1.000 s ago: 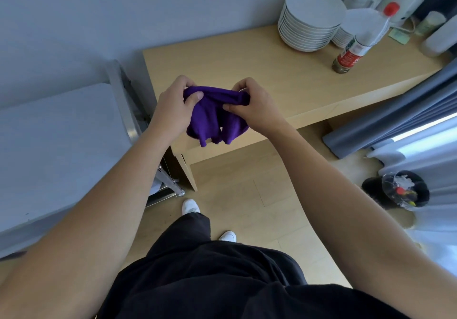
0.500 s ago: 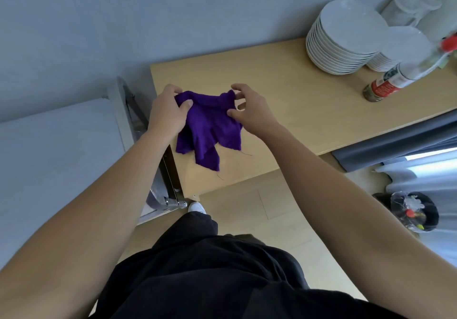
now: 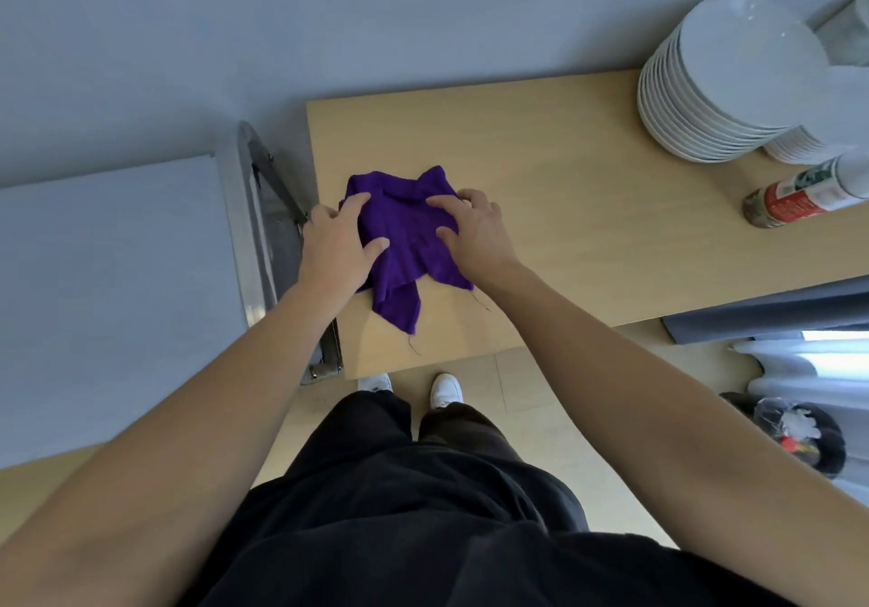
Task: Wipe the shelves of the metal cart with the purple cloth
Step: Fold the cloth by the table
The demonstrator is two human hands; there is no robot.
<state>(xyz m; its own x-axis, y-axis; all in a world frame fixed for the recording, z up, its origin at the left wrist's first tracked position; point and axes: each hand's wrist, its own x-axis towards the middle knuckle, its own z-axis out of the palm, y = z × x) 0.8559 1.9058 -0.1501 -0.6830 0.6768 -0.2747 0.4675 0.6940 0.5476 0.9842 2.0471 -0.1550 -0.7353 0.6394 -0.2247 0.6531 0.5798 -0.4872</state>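
Note:
The purple cloth [image 3: 408, 249] lies crumpled on the left end of the wooden table [image 3: 564, 211]. My left hand [image 3: 336, 249] rests on the cloth's left side with fingers spread flat. My right hand [image 3: 470, 230] presses on its right side, fingers also fairly straight. The metal cart [image 3: 117, 268] stands directly left of the table; its flat top shelf and shiny end frame [image 3: 256, 230] are in view, its lower shelves are hidden.
A tall stack of white plates [image 3: 724, 84] and a lying spray bottle [image 3: 809, 192] sit on the table's right part. Grey curtains [image 3: 771, 310] hang to the right. A black bin [image 3: 799, 437] stands on the wooden floor. The wall runs behind.
The cloth was held bunched up in the air between both hands; now it lies spread on the table with both hands flat on it. The view has moved closer to the table.

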